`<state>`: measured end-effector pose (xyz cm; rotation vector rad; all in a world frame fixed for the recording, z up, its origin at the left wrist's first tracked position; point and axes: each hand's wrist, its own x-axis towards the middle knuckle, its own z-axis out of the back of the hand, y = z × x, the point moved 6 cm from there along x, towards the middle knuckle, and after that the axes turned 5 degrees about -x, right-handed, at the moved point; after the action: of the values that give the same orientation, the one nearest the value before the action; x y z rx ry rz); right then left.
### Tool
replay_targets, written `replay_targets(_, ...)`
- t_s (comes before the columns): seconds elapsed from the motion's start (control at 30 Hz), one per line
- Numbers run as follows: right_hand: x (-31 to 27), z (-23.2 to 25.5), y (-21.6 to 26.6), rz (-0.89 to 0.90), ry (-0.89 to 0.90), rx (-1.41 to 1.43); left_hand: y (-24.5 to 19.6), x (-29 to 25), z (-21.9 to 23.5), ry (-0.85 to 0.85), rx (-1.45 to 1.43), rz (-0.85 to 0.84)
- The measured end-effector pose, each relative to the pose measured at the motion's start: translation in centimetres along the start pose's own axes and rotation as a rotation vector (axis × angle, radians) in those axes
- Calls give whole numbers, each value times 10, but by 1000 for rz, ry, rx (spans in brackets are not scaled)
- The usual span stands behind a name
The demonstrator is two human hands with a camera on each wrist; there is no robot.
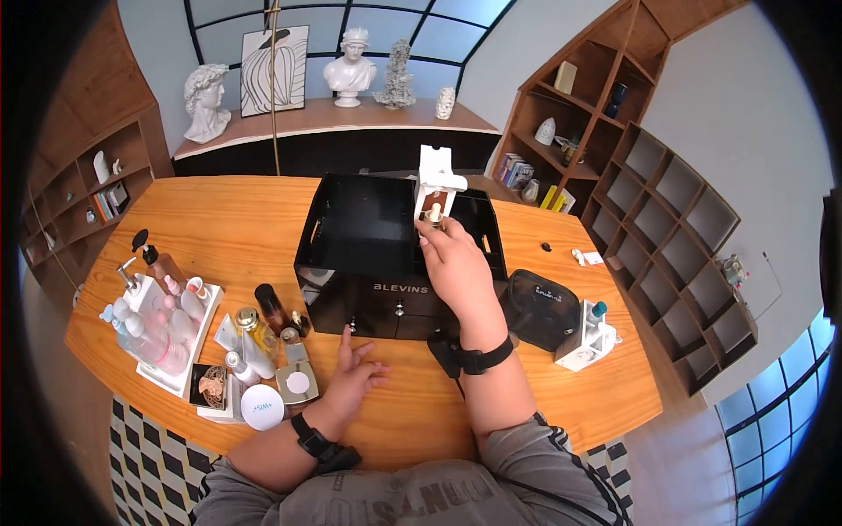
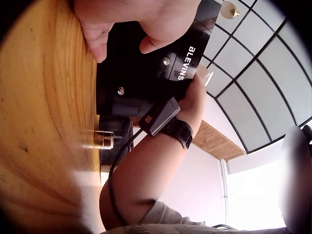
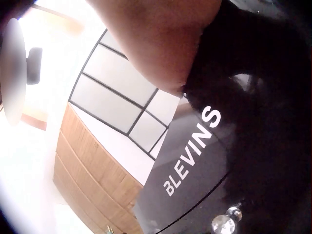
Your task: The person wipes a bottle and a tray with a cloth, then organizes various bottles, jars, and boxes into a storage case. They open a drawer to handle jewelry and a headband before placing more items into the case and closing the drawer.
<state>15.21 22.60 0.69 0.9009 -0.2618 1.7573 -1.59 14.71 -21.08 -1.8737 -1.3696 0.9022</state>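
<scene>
Right hand (image 1: pixel 458 267) over black box (image 1: pixel 361 228), apparently pinching dropper bottle (image 1: pixel 434 215), grip partly hidden. Left hand (image 1: pixel 349 381) near box front, fingers loosely spread.

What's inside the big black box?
The box shows a bare black floor on its left side. The right hand and a white carton partly cover its right side. Shut drawers hide their insides.

Your wooden table (image 1: pixel 579 399) carries a black organizer (image 1: pixel 338 302) near its middle, a white tray (image 1: pixel 209 323) by its left edge, a dark bottle (image 1: pixel 271 307) between them, and a black pouch (image 1: pixel 537 309) and white box (image 1: pixel 577 356) toward its right edge.
</scene>
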Motion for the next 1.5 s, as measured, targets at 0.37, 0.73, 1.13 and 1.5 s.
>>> replay_targets(0.37,-6,18,-3,-103,-167,136,-2,0,-1,-6,-7,4)
replay_targets(0.73,-27,40,-37,-267,-265,706,1,0,1,18,-4,-2)
replay_targets(1.13,-58,132,-85,-407,-642,1051,-3,-2,-2,-22,-12,8)
replay_targets(1.5,-61,106,-107,-531,137,277,-4,-1,0,-11,0,-4)
